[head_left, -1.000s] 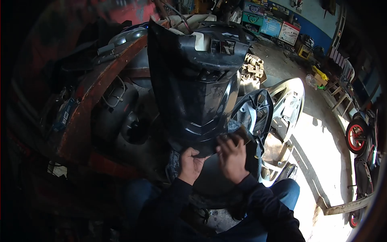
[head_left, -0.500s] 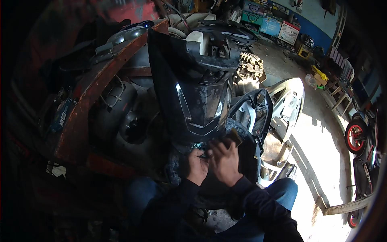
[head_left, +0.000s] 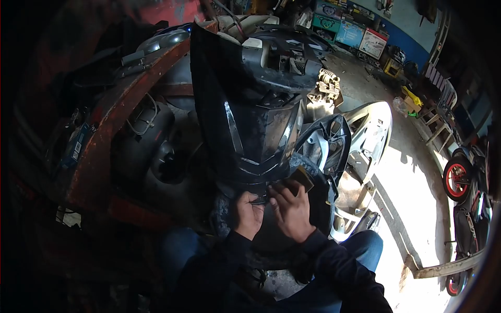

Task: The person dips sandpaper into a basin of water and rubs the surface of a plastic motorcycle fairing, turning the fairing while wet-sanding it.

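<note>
A black motorcycle body panel [head_left: 255,135] stands upright between my knees, its surface scuffed, with shiny V-shaped strips. At its narrow lower end, my left hand [head_left: 249,215] is closed on the panel's edge, thumb on top. Just to the right, my right hand [head_left: 291,209] is closed with bent fingers around a folded brown piece that looks like sandpaper [head_left: 302,178]. The fingertips rest at or very near the panel; exact contact is hidden. A dark, worn rounded support [head_left: 308,163] sits beneath the panel.
To the left is a reddish wooden bench frame [head_left: 99,151] with a dark cylindrical tank [head_left: 143,135] beside it. Pale and black body panels [head_left: 373,130] lean at the right. A motorcycle with a red-rimmed wheel [head_left: 456,180] stands farther right, near a wooden beam [head_left: 449,266].
The panel has tipped slightly, its top edge shifting up. My left hand has moved a little left and down the edge. More of the brown piece shows above my right fingers.
</note>
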`<control>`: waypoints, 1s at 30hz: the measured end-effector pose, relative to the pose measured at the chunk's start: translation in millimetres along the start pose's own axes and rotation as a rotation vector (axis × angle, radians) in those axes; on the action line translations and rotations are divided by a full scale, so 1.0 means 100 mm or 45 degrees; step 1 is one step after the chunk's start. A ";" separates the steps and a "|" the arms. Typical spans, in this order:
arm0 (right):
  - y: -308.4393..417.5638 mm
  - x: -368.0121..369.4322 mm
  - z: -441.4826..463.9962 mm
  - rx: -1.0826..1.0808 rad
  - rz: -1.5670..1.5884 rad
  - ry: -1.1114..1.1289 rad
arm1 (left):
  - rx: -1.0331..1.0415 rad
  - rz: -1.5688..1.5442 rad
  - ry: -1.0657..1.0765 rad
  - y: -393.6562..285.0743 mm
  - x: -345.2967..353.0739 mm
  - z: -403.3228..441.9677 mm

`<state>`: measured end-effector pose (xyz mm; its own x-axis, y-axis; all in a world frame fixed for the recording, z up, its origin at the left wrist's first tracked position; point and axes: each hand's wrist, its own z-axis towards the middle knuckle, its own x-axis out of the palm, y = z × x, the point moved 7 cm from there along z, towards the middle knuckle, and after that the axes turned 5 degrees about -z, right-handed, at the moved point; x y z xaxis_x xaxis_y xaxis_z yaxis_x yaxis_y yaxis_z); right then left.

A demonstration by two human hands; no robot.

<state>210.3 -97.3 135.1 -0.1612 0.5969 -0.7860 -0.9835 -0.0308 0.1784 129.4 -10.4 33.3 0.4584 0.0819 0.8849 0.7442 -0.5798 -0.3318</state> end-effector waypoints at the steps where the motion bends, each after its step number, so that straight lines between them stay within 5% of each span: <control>1: -0.16 -0.01 0.02 0.042 -0.054 -0.018 | 0.013 -0.019 0.030 0.01 -0.04 0.01; 4: -0.47 0.04 0.08 0.202 -0.103 -0.054 | 0.001 -0.033 0.135 -0.04 0.08 -0.01; 8: 0.00 -0.08 0.02 0.017 0.015 0.010 | -0.016 -0.012 0.178 -0.02 -0.09 0.05; 11: -0.36 -0.08 0.13 0.224 -0.046 -0.095 | 0.004 -0.047 0.129 -0.02 0.15 -0.06; 14: 0.09 -0.07 -0.07 0.075 0.017 0.061 | -0.038 -0.056 0.140 -0.03 0.07 -0.04; 18: -0.45 -0.01 0.05 0.275 -0.039 0.005 | -0.025 -0.057 0.133 -0.02 0.11 -0.04; 30: -0.14 -0.14 -0.05 0.096 -0.114 -0.010 | -0.026 -0.009 0.236 -0.13 0.10 -0.10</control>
<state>225.9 -109.1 140.3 -0.0721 0.6008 -0.7961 -0.9849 0.0831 0.1519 119.3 -10.5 49.9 0.3548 -0.0639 0.9328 0.7361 -0.5960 -0.3208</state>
